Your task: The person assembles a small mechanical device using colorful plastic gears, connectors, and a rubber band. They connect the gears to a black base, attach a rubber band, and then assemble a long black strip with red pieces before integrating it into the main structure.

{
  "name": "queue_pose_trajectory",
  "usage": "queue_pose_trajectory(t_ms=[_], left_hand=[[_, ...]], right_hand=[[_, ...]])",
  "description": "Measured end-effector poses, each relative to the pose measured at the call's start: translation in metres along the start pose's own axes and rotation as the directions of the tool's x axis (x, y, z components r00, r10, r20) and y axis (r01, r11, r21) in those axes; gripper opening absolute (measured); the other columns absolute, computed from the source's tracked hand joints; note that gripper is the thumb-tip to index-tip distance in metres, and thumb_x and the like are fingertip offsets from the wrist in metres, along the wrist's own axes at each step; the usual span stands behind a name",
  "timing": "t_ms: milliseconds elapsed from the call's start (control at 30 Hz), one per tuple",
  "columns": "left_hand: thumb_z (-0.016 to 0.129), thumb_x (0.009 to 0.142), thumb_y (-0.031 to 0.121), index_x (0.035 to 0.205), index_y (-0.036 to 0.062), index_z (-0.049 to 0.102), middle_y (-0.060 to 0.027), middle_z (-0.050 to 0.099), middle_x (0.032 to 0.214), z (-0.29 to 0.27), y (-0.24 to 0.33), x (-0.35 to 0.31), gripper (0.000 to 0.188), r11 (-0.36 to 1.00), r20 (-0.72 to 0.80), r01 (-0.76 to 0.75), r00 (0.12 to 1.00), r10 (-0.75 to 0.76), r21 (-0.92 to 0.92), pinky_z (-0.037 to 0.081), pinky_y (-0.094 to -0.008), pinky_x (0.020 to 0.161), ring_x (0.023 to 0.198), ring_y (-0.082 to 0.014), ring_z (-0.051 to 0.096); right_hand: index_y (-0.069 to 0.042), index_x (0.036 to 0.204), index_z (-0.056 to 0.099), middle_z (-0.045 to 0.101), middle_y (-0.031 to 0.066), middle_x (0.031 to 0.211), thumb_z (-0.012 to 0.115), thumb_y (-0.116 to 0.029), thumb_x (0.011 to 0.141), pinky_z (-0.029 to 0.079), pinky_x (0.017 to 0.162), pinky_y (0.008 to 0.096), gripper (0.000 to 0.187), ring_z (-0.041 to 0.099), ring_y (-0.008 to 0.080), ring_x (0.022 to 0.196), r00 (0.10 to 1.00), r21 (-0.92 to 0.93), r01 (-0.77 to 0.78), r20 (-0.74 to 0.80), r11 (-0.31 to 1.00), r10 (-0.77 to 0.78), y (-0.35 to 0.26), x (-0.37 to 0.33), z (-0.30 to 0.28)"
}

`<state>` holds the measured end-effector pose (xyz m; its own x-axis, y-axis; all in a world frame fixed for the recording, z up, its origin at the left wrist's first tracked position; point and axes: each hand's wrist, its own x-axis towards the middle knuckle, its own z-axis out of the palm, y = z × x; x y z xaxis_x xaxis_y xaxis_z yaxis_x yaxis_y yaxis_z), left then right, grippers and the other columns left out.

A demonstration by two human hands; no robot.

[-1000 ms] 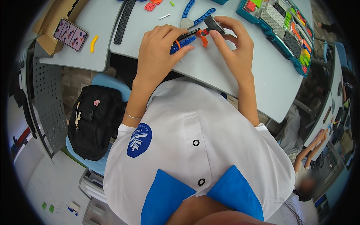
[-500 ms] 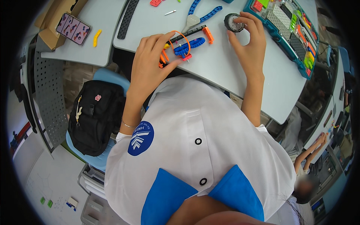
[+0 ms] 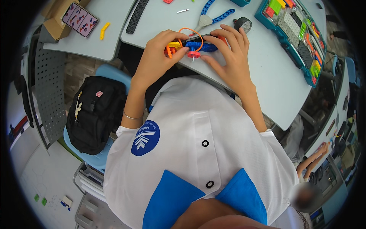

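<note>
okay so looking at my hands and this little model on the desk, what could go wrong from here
The blue and orange model sits close to the near edge of the grey table, held between the left hand and the right hand; a slip might send it off the edge. The thin orange loop arching above it could snag on a finger. The small wheel near the right hand might roll if nudged.

Both hands hold a small toy build [image 3: 198,45] of blue, orange and red pieces at the edge of a grey table [image 3: 263,80]; the left hand [image 3: 158,57] grips its orange and yellow end; the right hand [image 3: 228,57] has its fingers spread over the blue part; blue pliers [image 3: 211,17] and a small black wheel [image 3: 243,24] lie just behind; a teal tray of parts [image 3: 295,34] sits to the right; a black backpack [image 3: 95,114] rests on a blue chair [image 3: 110,74] to the left.
</note>
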<state>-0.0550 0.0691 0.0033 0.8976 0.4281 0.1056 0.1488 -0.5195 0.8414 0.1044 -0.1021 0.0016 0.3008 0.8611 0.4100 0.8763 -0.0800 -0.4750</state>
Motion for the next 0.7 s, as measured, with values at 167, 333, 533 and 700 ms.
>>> queue_pose_trajectory(t_ms=[167,333,533,700], left_hand=[[0.068,0.096,0.016,0.116,0.0008,0.068,-0.0040,0.068,0.099,-0.014,0.005,0.004,0.025,0.910,0.240,0.297,0.943,-0.232,-0.288,0.050,-0.0225,0.078,0.088,-0.0083,0.063],[0.053,0.103,0.017,0.122,0.0004,0.066,-0.0087,0.069,0.107,-0.015,-0.001,0.012,0.028,0.858,0.345,0.318,0.921,-0.179,-0.404,0.052,-0.0218,0.076,0.083,-0.0103,0.065],[0.050,0.101,0.010,0.130,0.0011,0.061,-0.0125,0.067,0.115,-0.011,0.019,0.016,0.032,0.820,0.401,0.371,0.896,-0.192,-0.436,0.054,-0.0241,0.072,0.074,-0.0114,0.063],[0.050,0.096,0.004,0.135,0.0045,0.057,-0.0109,0.064,0.125,-0.004,0.026,0.010,0.040,0.888,0.265,0.164,0.963,-0.050,-0.429,0.053,-0.0245,0.073,0.078,-0.0109,0.060]], right_hand=[[-0.013,0.102,0.071,0.060,0.0041,0.123,0.080,-0.015,0.079,0.034,0.110,0.0472,0.025,0.050,0.0282,0.126,0.996,0.131,0.064,0.046,0.989,-0.071,0.008,0.015,-0.015],[-0.010,0.099,0.069,0.062,0.0037,0.121,0.077,-0.010,0.082,0.038,0.106,0.0413,0.018,0.051,0.0287,0.124,0.986,0.248,0.061,0.134,0.967,-0.097,0.015,0.028,-0.034],[-0.008,0.099,0.065,0.063,0.0035,0.120,0.074,-0.007,0.083,0.037,0.107,0.0435,0.018,0.051,0.0294,0.123,0.960,0.263,0.017,0.264,0.965,-0.089,0.016,0.029,-0.056],[-0.008,0.100,0.063,0.063,0.0033,0.118,0.073,-0.007,0.084,0.034,0.109,0.0457,0.020,0.052,0.0291,0.122,0.946,0.245,0.071,0.292,0.967,-0.143,0.011,0.032,-0.059]])
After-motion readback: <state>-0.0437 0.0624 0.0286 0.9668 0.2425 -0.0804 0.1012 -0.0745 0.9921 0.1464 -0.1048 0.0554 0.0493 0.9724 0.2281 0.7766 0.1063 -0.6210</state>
